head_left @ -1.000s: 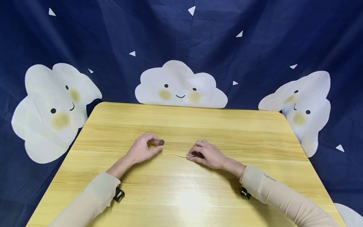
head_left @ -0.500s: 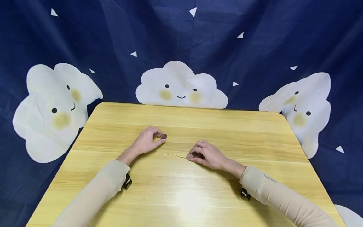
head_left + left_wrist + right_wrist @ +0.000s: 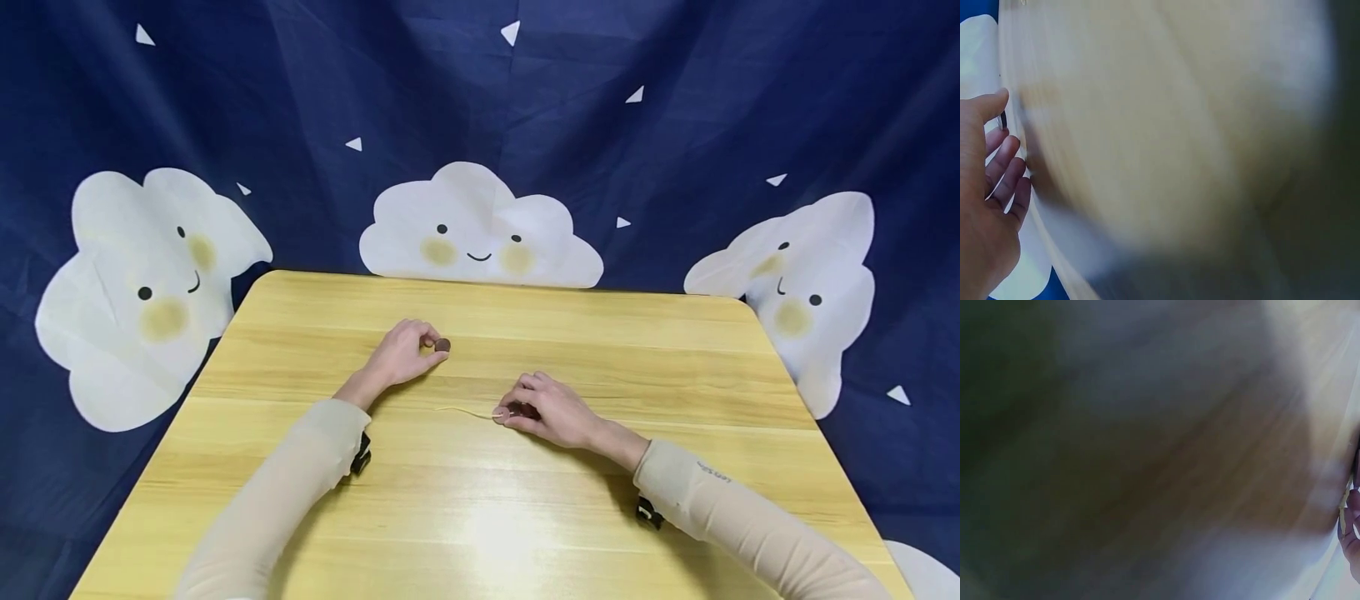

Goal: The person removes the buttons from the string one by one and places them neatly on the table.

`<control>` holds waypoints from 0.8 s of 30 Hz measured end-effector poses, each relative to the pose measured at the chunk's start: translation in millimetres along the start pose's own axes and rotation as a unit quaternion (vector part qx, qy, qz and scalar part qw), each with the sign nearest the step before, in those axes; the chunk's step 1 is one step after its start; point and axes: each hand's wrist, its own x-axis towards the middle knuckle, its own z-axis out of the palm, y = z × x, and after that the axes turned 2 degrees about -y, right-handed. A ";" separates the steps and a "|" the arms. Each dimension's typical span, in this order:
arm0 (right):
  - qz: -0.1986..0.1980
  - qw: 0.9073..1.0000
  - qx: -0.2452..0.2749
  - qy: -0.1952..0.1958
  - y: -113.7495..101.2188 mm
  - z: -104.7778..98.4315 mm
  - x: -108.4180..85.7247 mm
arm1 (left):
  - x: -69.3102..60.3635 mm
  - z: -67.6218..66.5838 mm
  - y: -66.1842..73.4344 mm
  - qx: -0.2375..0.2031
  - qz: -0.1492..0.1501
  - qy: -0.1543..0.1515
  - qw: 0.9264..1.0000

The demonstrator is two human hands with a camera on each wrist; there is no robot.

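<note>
Between thumb and index finger, my left hand point(image 3: 402, 353) pinches a small dark brown disc point(image 3: 442, 344); the left wrist view shows that hand point(image 3: 988, 194) with the thin disc point(image 3: 1002, 120) edge-on and the other fingers loosely bent. Lower and to the right, my right hand point(image 3: 557, 410) holds a brownish round piece point(image 3: 501, 414) at its fingertips, with something dark reddish under the fingers. A thin yellow string point(image 3: 465, 411) runs left from that piece over the table. Only a few fingers point(image 3: 1350, 515) show at the right wrist view's edge.
The wood-grain table point(image 3: 480, 500) has rounded far corners. Behind it hangs a dark blue cloth point(image 3: 480, 83) with white smiling clouds point(image 3: 480, 225) and small white triangles. Both forearms come in from the near side.
My left hand, with the dark disc in its pinch, has moved away toward the table's far edge and slightly right. My right hand, the round piece and the string stay nearly where they were.
</note>
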 end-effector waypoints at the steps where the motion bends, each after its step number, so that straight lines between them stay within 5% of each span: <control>1: 0.001 1.000 0.001 -0.001 0.3 0.0 0.1 | 1.7 0.5 0.2 0.002 0.000 0.000 1.000; 24: -0.012 1.000 0.006 0.009 2.7 1.8 0.5 | 12.3 6.0 2.5 -0.029 -0.016 -0.009 0.999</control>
